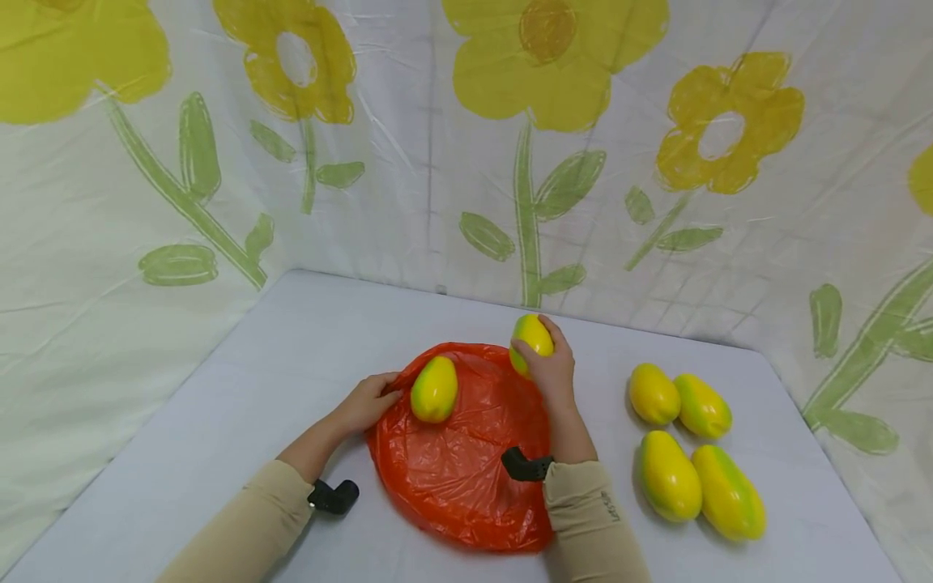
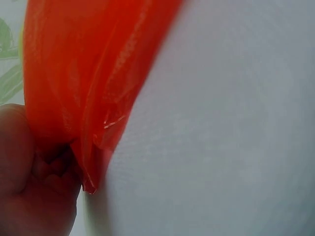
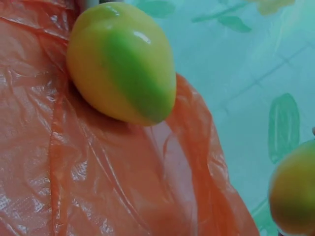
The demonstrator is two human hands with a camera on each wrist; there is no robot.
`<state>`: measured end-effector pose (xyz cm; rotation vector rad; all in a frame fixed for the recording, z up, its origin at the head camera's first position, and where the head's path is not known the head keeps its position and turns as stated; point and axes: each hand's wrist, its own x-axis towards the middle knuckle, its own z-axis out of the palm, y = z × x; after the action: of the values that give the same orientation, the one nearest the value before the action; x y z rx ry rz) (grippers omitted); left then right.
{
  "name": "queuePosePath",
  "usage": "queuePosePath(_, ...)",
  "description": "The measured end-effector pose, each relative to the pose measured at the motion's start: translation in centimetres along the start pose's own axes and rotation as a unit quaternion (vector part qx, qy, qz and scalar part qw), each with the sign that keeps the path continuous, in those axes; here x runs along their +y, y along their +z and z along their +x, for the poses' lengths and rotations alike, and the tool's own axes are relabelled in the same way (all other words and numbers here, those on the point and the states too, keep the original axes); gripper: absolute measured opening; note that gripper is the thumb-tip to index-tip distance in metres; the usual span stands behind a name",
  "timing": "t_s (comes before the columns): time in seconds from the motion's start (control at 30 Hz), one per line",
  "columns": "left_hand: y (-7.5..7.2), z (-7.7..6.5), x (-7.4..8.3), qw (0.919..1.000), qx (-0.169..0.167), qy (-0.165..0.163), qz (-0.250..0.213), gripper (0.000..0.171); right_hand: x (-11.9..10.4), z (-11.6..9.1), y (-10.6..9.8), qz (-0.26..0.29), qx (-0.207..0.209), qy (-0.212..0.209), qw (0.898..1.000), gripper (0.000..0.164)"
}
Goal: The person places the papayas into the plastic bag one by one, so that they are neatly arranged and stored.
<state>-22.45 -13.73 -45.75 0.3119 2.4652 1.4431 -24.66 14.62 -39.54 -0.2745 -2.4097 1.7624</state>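
A red plastic bag [image 1: 466, 461] lies spread on the table. My left hand [image 1: 368, 402] grips its left edge; in the left wrist view, curled fingers [image 2: 54, 206] hold gathered red plastic [image 2: 93, 123]. One yellow-green fruit [image 1: 435, 390], shaped like a mango or small papaya, sits on the bag near that hand. My right hand [image 1: 554, 364] holds a similar fruit [image 1: 530, 340] over the bag's far right edge. In the right wrist view the fruit on the bag [image 3: 120, 64] shows a green streak, and the held fruit [image 3: 295, 191] is cut off at the right.
To the right of the bag, several more yellow-green fruits [image 1: 670, 476] lie grouped on the white tabletop [image 1: 219, 413]. A white curtain [image 1: 394, 178] printed with yellow flowers hangs behind and beside the table. Each wrist carries a black camera mount [image 1: 335, 496].
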Motion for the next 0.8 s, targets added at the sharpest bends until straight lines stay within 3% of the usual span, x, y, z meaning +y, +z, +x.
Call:
queuePosePath(0.13, -0.1, 0.1, -0.2, 0.9997, -0.001, 0.022, 0.010, 0.036, -0.2, 0.1, 0.5, -0.006, -0.005, -0.010, 1.000, 0.065)
queuePosePath(0.8, 0.2, -0.1, 0.0, 0.9998, 0.006, 0.008, 0.015, 0.037, -0.8, -0.8, 3.3, 0.003, -0.035, -0.008, 0.999, 0.064)
